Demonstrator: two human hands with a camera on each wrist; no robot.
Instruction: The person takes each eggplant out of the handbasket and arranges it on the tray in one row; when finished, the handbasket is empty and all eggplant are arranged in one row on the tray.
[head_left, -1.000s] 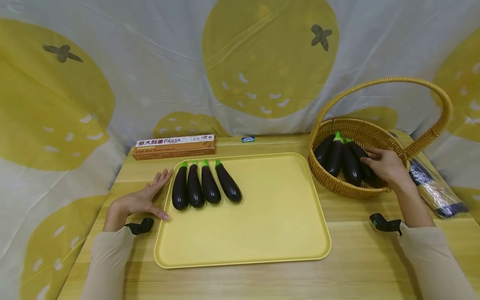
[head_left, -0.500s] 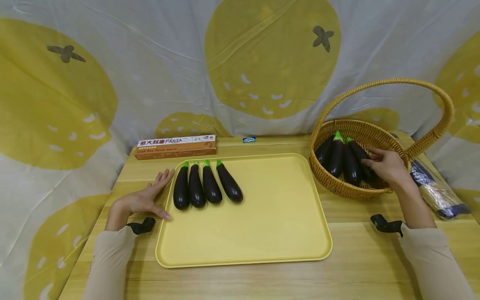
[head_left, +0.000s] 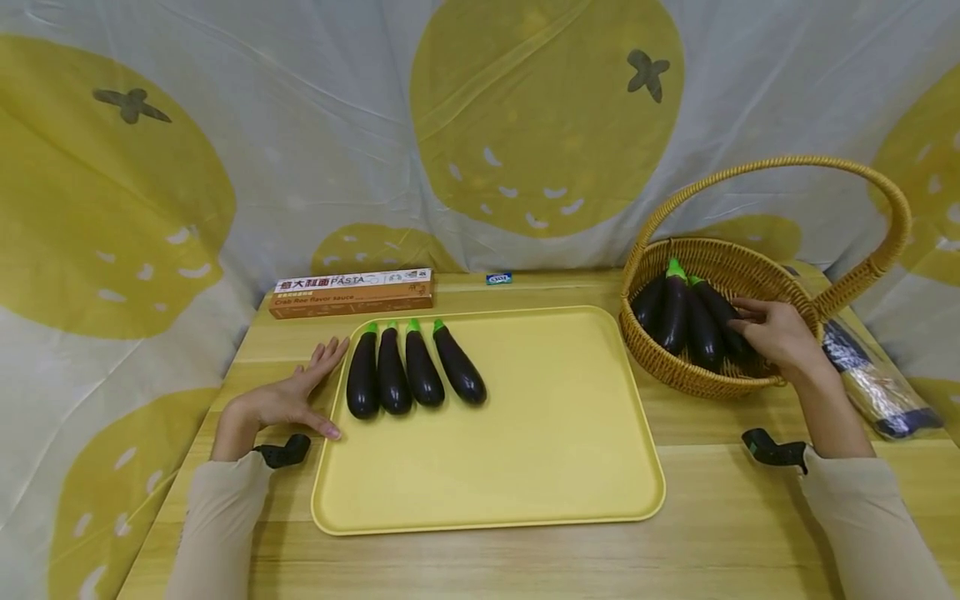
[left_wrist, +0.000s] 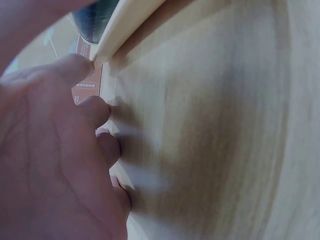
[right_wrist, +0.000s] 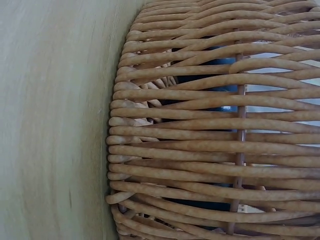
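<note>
Several dark eggplants with green stems lie side by side on the left part of a yellow tray. My left hand rests at the tray's left edge with fingers spread, its thumb on the rim. In the left wrist view the tray's rim passes close to the fingers. At the right, my right hand reaches into a wicker basket and grips the rightmost eggplant there; its fingertips are partly hidden. The right wrist view shows mostly the basket's woven wall, dark eggplant skin glimpsed through gaps.
A pasta box lies behind the tray's left end, with a small blue packet to its right. The basket's tall handle arches above the eggplants. A shiny clear and dark package lies right of the basket. Patterned cloth hangs behind.
The eggplants in the basket shift very slightly under my right hand. My left hand stays at the tray's edge, and the eggplants on the tray keep their places.
</note>
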